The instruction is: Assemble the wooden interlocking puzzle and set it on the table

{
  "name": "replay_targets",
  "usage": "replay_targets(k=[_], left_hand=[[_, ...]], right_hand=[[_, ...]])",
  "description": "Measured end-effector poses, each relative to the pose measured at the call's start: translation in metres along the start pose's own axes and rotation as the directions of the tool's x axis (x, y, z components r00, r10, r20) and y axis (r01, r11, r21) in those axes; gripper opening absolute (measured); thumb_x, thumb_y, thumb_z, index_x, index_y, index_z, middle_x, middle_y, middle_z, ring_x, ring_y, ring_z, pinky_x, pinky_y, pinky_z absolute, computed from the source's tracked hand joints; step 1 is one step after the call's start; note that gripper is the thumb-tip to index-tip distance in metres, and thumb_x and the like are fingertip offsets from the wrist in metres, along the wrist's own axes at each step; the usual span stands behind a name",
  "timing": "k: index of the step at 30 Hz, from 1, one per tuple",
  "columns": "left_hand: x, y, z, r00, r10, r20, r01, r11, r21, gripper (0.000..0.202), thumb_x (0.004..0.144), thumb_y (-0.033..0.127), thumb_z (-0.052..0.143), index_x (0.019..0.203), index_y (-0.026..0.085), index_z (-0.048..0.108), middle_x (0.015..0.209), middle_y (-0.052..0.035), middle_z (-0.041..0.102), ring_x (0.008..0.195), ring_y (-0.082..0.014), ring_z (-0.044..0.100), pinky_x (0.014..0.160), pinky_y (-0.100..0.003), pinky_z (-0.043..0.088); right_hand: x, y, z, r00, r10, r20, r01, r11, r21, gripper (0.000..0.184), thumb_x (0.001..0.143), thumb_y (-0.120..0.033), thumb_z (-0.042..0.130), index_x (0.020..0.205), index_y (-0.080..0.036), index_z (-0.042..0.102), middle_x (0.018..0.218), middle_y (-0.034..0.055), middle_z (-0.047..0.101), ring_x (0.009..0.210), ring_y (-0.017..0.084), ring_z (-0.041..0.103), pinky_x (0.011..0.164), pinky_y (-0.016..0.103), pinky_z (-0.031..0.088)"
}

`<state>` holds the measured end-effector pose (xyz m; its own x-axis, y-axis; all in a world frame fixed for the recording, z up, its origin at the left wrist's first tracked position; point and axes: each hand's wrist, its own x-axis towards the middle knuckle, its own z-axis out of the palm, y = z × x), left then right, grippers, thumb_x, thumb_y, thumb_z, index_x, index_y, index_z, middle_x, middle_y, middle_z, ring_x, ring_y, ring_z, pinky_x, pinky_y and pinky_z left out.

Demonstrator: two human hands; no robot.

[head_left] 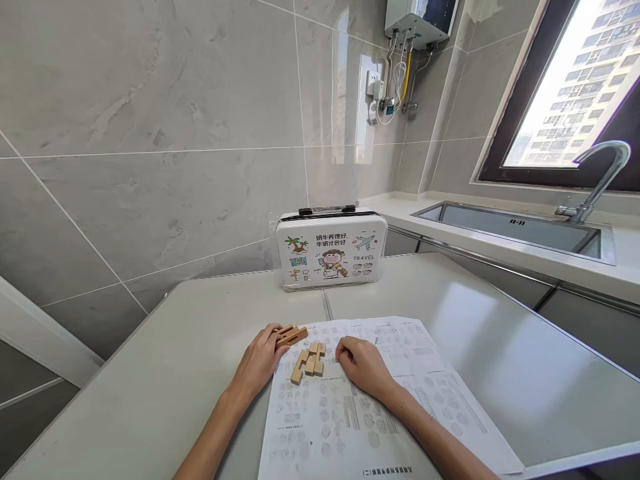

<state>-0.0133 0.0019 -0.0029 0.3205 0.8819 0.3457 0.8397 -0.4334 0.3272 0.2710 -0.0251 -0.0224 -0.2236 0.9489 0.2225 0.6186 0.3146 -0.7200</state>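
My left hand (260,358) is closed around notched wooden puzzle pieces (293,335) at the upper left corner of a printed sheet. Beside it, more light wooden puzzle blocks (313,361) with cut-out notches lie on the paper, between my two hands. My right hand (364,363) rests on the sheet just right of these blocks, fingers curled into a loose fist; no object shows in it. The paper sheet (340,443) carries small grey diagrams and text, which appear upside down from here.
A white carry case (331,267) with cartoon prints and a black handle stands at the back of the white table (225,307). To the right runs a counter with a sink (520,230) and a faucet (603,177). A tiled wall (175,207) rises behind.
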Motion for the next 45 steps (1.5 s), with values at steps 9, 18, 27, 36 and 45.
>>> replay_targets(k=[9, 18, 27, 36, 45], left_hand=[[0.0, -0.011, 0.013, 0.999, -0.043, 0.003, 0.043, 0.998, 0.049, 0.025, 0.1, 0.038, 0.049, 0.116, 0.028, 0.065, 0.136, -0.005, 0.064, 0.121, -0.0243, 0.062, 0.102, -0.044, 0.054], [-0.002, -0.019, 0.021, 0.993, 0.03, -0.111, -0.028, 0.999, 0.017, 0.019, 0.099, 0.036, 0.053, 0.11, 0.029, 0.066, 0.129, -0.0053, 0.069, 0.118, -0.0259, 0.064, 0.097, -0.045, 0.055], [-0.001, -0.019, 0.022, 0.99, 0.032, -0.136, -0.028, 0.999, 0.032, 0.021, 0.099, 0.036, 0.053, 0.116, 0.03, 0.065, 0.129, -0.0053, 0.068, 0.117, -0.0262, 0.064, 0.097, -0.046, 0.055], [0.002, -0.004, 0.012, 0.987, 0.065, -0.149, -0.062, 0.998, 0.025, 0.026, 0.103, 0.039, 0.049, 0.123, 0.028, 0.063, 0.132, -0.0064, 0.066, 0.12, -0.025, 0.063, 0.102, -0.046, 0.054], [0.004, 0.032, 0.004, 0.965, 0.185, -0.188, -0.186, 0.983, 0.013, 0.029, 0.106, 0.03, 0.046, 0.132, 0.024, 0.057, 0.139, -0.0107, 0.062, 0.129, -0.0267, 0.058, 0.106, -0.051, 0.053]], right_hand=[[0.0, 0.0, 0.0, 1.0, 0.004, 0.003, -0.004, 1.0, -0.018, 0.023, 0.084, -0.005, 0.048, 0.077, -0.021, 0.062, 0.078, -0.0019, 0.07, 0.07, 0.014, 0.058, 0.064, 0.025, 0.034], [0.0, -0.002, -0.001, 1.0, 0.004, 0.008, -0.004, 1.0, -0.021, 0.023, 0.084, -0.006, 0.048, 0.077, -0.021, 0.063, 0.077, -0.0003, 0.069, 0.069, 0.016, 0.058, 0.064, 0.026, 0.034], [0.0, -0.002, -0.002, 1.0, 0.001, 0.01, -0.001, 1.0, -0.005, 0.023, 0.084, -0.005, 0.047, 0.077, -0.021, 0.063, 0.078, -0.0006, 0.07, 0.069, 0.015, 0.058, 0.065, 0.026, 0.035], [-0.001, -0.003, -0.003, 1.0, 0.011, -0.001, -0.011, 0.999, 0.033, 0.022, 0.084, -0.007, 0.048, 0.077, -0.021, 0.063, 0.078, 0.0003, 0.07, 0.07, 0.016, 0.059, 0.065, 0.027, 0.038], [0.004, -0.007, -0.004, 0.998, 0.057, 0.04, -0.07, 0.813, 0.578, 0.026, 0.089, -0.032, 0.061, 0.113, -0.022, 0.06, 0.112, 0.008, 0.068, 0.076, 0.016, 0.063, 0.061, 0.029, 0.05]])
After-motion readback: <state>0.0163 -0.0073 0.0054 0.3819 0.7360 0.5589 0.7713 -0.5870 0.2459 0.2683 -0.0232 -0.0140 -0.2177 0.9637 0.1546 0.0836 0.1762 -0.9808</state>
